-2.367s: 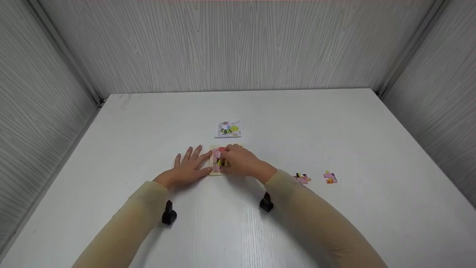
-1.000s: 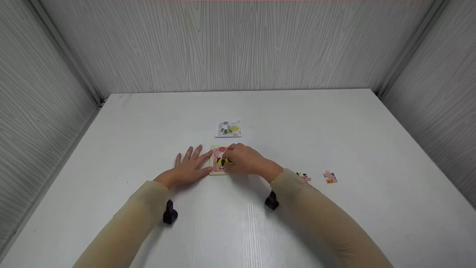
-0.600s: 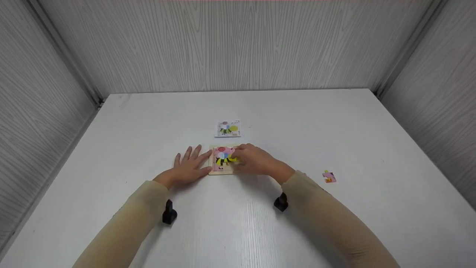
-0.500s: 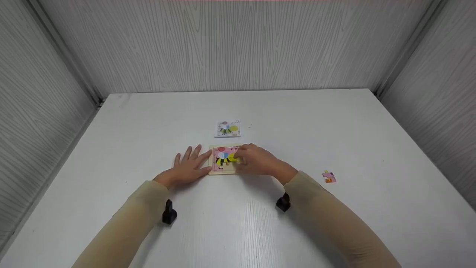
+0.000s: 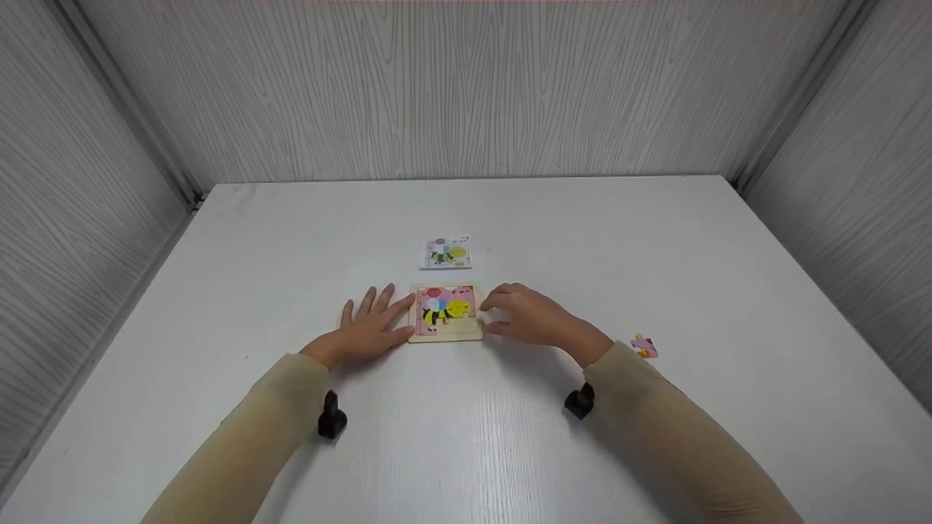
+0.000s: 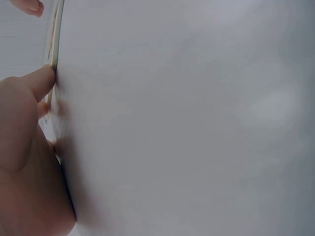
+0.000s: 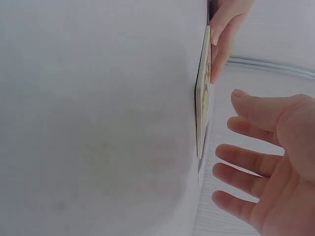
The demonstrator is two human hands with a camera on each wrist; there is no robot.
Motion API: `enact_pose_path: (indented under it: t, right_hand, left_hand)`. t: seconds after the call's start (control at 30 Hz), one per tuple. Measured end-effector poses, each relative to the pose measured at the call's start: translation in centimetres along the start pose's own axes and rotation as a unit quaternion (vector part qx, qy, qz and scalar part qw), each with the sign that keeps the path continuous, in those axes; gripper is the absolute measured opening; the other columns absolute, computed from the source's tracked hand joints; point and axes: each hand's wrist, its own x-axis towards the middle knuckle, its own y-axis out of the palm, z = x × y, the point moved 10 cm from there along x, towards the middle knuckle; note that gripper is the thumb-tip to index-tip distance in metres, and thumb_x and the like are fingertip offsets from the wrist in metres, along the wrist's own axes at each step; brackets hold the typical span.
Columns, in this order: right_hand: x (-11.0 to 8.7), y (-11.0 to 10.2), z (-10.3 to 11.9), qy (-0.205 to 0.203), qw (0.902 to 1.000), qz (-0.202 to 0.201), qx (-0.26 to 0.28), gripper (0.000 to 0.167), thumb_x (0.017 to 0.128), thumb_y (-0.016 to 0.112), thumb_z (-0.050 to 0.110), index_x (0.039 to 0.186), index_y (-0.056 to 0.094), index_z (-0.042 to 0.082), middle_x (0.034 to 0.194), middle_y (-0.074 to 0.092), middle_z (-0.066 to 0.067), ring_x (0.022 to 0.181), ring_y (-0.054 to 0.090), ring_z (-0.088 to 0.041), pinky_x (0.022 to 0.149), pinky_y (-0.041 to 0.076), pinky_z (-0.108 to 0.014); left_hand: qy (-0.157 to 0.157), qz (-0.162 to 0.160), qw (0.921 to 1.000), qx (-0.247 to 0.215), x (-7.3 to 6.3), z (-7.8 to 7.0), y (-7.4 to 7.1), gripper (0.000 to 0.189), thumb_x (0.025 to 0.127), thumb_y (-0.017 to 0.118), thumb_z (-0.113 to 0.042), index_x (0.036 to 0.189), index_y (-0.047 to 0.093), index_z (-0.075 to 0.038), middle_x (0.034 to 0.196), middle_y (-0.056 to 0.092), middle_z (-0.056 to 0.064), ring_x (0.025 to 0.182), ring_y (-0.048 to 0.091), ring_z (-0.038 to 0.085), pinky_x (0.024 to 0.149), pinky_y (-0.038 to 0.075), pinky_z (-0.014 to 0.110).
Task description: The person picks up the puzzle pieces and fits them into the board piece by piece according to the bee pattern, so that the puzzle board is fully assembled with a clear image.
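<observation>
A wooden jigsaw puzzle board (image 5: 445, 338) lies flat on the table, with a bee picture on pink pieces. Bare wood shows in its lower right part. My left hand (image 5: 368, 333) rests on the table with fingers spread, its thumb and forefinger touching the board's left edge. Just off the right edge hovers my right hand (image 5: 535, 314), fingers loosely bent. In the right wrist view nothing lies between that hand's fingers (image 7: 246, 162) and thumb. A loose puzzle piece (image 5: 645, 345), pink with yellow and orange, lies beyond the right sleeve, which covers part of it.
Behind the board lies a picture card (image 5: 446, 252) with the same bee. The white table (image 5: 291, 240) meets grey wood-grained panels (image 5: 466, 87) at the back and sides. Black wrist cameras (image 5: 332, 416) hang below both sleeves.
My right hand has moved right off the board, uncovering the yellow bee-head area and the right edge. Its forearm now hides a second loose piece's earlier spot. My left hand stays put.
</observation>
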Motion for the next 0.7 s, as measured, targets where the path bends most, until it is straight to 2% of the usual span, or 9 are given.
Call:
enact_pose_path:
  t: [0.47, 0.7]
  right_hand:
    - [-2.0, -0.9, -2.3, -0.005, 0.9998, -0.014, 0.013, 0.031, 0.087, 0.067, 0.018, 0.115, 0.064, 0.006, 0.118, 0.059, -0.008, 0.114, 0.051, -0.023, 0.096, 0.041, -0.038]
    - [-3.3, -1.4, -3.1, -0.025, 0.9992, -0.026, 0.018, 0.031, 0.086, 0.067, 0.017, 0.114, 0.063, 0.003, 0.116, 0.059, -0.01, 0.112, 0.052, -0.026, 0.094, 0.042, -0.039]
  left_hand:
    - [0.002, 0.004, 1.0, 0.0, -0.1, -0.1, 0.0, 0.069, 0.095, 0.036, -0.055, 0.151, 0.009, -0.026, 0.155, -0.009, 0.011, 0.138, -0.016, 0.035, 0.103, -0.014, 0.058]
    - [0.01, 0.004, 0.9999, -0.007, -0.2, -0.2, -0.1, 0.069, 0.095, 0.036, -0.053, 0.151, 0.011, -0.023, 0.154, -0.008, 0.015, 0.138, -0.015, 0.037, 0.102, -0.013, 0.059]
